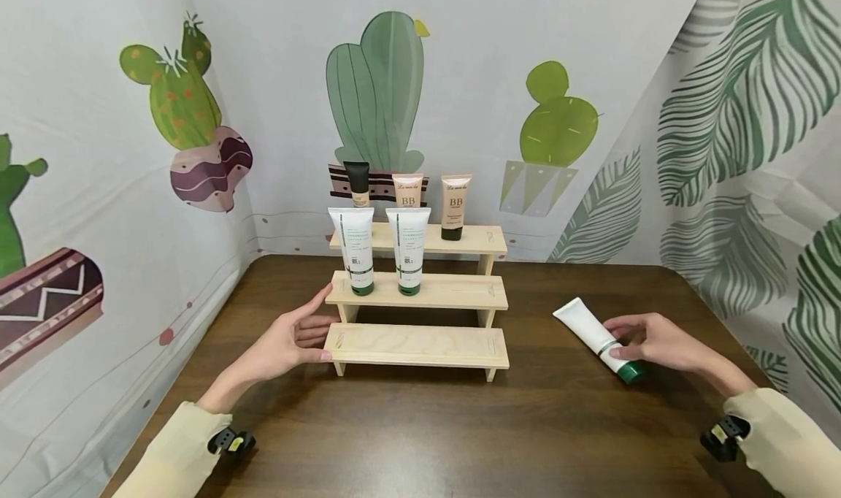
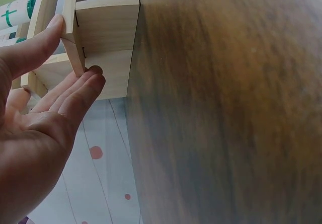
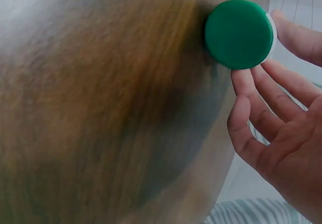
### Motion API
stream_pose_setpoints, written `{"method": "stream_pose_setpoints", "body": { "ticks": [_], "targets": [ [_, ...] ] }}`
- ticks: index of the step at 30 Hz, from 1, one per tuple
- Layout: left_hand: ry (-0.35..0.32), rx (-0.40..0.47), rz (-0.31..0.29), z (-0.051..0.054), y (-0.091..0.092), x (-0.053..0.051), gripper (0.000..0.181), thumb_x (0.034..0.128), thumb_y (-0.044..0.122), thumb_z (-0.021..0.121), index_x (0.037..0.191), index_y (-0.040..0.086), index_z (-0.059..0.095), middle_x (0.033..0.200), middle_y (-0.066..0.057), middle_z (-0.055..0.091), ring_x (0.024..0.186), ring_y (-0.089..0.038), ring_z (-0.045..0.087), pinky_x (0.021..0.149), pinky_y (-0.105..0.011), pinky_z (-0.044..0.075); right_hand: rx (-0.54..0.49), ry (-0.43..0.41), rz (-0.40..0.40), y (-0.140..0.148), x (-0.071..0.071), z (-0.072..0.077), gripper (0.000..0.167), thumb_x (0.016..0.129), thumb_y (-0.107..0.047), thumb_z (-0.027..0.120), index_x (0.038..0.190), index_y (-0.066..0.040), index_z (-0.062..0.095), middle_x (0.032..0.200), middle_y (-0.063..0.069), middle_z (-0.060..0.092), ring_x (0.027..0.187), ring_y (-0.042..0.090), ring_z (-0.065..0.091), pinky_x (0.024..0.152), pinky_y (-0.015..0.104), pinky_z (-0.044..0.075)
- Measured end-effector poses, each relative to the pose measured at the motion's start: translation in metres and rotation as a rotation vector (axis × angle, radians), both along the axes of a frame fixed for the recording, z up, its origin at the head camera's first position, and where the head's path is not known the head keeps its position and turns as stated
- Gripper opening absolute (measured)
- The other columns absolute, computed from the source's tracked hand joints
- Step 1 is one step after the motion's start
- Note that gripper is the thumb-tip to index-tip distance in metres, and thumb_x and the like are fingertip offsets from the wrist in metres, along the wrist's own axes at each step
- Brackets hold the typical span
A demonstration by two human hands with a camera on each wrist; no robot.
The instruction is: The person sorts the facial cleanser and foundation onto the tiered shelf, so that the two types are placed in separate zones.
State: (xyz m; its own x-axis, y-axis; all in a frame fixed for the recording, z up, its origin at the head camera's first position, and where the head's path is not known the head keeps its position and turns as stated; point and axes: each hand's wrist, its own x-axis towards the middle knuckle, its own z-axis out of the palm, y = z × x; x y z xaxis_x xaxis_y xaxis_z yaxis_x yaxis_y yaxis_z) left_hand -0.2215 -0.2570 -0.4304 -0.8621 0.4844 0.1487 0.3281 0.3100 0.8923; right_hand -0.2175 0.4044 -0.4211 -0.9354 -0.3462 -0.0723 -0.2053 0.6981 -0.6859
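A three-step wooden display stand [image 1: 420,345] sits on the table. My left hand [image 1: 292,341] holds its left end, the thumb on the lowest step and the index finger at the middle step. In the left wrist view the other fingers [image 2: 75,90] reach beneath the board. To the right of the stand, my right hand [image 1: 657,343] grips a white squeeze tube [image 1: 587,328] between thumb and fingers. The tube lies slanted low over the table, its green cap [image 3: 239,33] towards me; whether it touches the wood I cannot tell.
Two white tubes, one left [image 1: 355,246] and one right [image 1: 409,246], stand on the middle step. The top step bears a black-capped tube [image 1: 358,180] and two beige BB tubes, one [image 1: 407,188] partly hidden, another [image 1: 455,202] in full view. Printed cloth [image 1: 473,67] hangs behind the brown table [image 1: 420,432].
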Motion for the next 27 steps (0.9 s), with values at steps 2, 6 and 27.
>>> {"method": "stream_pose_setpoints", "body": {
  "ticks": [2, 6, 27],
  "targets": [
    [-0.001, -0.001, 0.001, 0.0, 0.0, 0.0, 0.115, 0.083, -0.004, 0.087, 0.171, 0.024, 0.019, 0.143, -0.033, 0.057, 0.132, -0.044, 0.058, 0.109, -0.047, 0.05, 0.004, 0.027, 0.028, -0.002, -0.002, 0.0, 0.056, 0.086, -0.015, 0.087, 0.131, 0.011, 0.065, 0.106, 0.013, 0.073, 0.075, 0.012, 0.066, 0.061, 0.026, 0.055],
    [-0.004, -0.001, 0.0, -0.001, 0.0, 0.0, 0.115, 0.0832, -0.004, 0.087, 0.171, 0.023, 0.018, 0.143, -0.033, 0.057, 0.132, -0.044, 0.058, 0.109, -0.047, 0.05, 0.028, 0.046, 0.065, -0.006, -0.005, 0.002, 0.057, 0.083, -0.015, 0.089, 0.13, 0.008, 0.066, 0.106, 0.013, 0.072, 0.07, 0.011, 0.064, 0.057, 0.027, 0.055],
    [-0.001, 0.008, 0.001, 0.0, 0.0, 0.002, 0.115, 0.0827, -0.005, 0.087, 0.171, 0.023, 0.019, 0.143, -0.034, 0.057, 0.132, -0.044, 0.058, 0.109, -0.046, 0.05, 0.133, -0.025, 0.205, -0.029, -0.012, 0.012, 0.057, 0.079, -0.015, 0.091, 0.122, 0.013, 0.067, 0.094, 0.003, 0.074, 0.076, 0.009, 0.065, 0.066, 0.025, 0.056]
  ]
}}
